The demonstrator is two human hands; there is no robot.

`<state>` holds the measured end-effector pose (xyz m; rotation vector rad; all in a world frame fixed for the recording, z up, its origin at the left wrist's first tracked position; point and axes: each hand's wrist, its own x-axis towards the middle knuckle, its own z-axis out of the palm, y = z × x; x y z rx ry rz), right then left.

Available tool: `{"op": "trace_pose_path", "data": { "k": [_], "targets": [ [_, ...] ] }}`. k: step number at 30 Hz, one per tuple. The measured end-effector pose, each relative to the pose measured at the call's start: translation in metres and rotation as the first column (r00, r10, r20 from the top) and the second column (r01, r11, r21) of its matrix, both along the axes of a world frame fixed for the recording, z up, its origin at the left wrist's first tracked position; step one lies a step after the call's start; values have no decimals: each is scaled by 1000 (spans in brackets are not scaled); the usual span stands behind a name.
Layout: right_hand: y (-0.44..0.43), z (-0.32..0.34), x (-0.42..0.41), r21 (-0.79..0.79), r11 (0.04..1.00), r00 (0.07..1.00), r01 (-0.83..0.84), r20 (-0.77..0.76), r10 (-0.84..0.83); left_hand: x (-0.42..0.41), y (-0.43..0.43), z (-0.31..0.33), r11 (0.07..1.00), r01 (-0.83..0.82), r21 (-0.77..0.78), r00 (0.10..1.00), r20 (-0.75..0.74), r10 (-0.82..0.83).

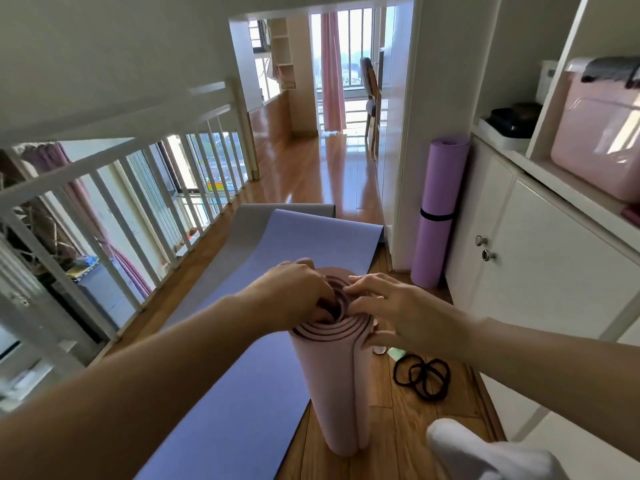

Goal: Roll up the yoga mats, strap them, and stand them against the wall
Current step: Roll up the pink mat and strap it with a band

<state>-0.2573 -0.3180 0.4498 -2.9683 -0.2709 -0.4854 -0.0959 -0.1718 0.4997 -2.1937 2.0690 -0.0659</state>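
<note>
Gripping rolled, seemingly foam pink mat (329,393)

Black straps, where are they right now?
In the head view, the black straps lie loose on the wood floor at lower right, just right of the upright pink mat, below the right hand, before the white cabinet.
</note>
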Motion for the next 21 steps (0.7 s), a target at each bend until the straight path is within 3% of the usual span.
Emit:
{"op": "trace_pose_path", "data": {
  "k": [2,7,11,15,19,21],
  "targets": [
    [9,0,3,44,999,1000,-27,0,27,-12,-4,20,981,-40,190,993,113,19],
    [20,0,5,32,999,999,-34,12,34,-38,-11,36,894,-54,444,992,124,-1],
    [22,-2,5,53,998,999,-20,44,18,-36,-10,28,889,-87,451,994,103,45],
    [18,-3,5,92,996,1000,4,28,-7,-27,-8,12,934,-143,328,990,52,133],
    [13,-1,3,90,996,1000,16,10,-17,-17,-10,16,882,-190,432,949,-150,278],
    [11,0,4,79,997,1000,13,17,-15,-15,-13,20,867,-170,468,943,-177,281]
  ]
}}
